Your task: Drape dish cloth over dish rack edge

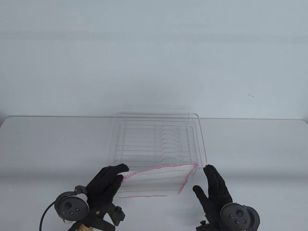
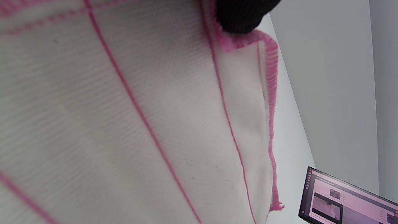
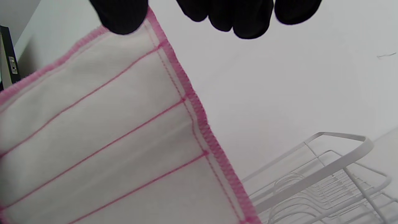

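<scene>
A white dish cloth [image 1: 156, 180] with pink stripes and pink hems hangs over the near edge of the white wire dish rack [image 1: 158, 142]. Its lower part hangs down toward the table. My left hand [image 1: 118, 174] grips the cloth's upper left corner. In the left wrist view a fingertip [image 2: 239, 15] presses on the hem of the cloth [image 2: 124, 109]. My right hand [image 1: 202, 179] is open beside the cloth's right end, fingers straight, thumb spread. In the right wrist view the thumb [image 3: 121, 15] overlaps the corner of the cloth [image 3: 93, 130], the fingers [image 3: 242, 18] apart from it, above the rack [image 3: 326, 174].
The rack stands at the back middle of the grey table [image 1: 48, 149], against the pale wall. A monitor [image 2: 345, 202] shows at the corner of the left wrist view. A cable [image 1: 45, 214] runs from the left tracker.
</scene>
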Demonstrator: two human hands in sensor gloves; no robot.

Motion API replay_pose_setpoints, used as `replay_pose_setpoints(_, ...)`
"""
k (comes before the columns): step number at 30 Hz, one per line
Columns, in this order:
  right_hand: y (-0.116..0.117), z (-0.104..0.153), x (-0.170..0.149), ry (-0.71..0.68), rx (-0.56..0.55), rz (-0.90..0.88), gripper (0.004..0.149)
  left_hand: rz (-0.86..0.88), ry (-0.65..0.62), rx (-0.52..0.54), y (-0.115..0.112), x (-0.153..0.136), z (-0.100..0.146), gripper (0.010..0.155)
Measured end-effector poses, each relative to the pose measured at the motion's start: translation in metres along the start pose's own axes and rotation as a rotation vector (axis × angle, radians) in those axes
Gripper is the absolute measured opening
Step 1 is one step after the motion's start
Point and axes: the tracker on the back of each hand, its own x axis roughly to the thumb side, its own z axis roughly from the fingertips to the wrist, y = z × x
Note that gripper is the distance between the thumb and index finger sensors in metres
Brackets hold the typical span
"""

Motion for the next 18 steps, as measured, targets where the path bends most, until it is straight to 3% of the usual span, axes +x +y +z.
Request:
replay_pose_setpoints(4,0.004,-0.001,-0.006,-0.011,-0.002,-0.139,0.063,0.052,0.019,-0.033,-0.020,-0.008,0.015,0.041)
replay_pose_setpoints(9,0.004,0.001,-0.012,-0.037,-0.087,-0.162,0.037,0.062,0.046,-0.023,-0.031,-0.018,0.028,0.042)
replay_pose_setpoints(18,0.010,0.003,-0.011,-0.051,-0.106,-0.129,0.036,0.011,-0.004,0.014,-0.035,-0.024,0.038,0.042)
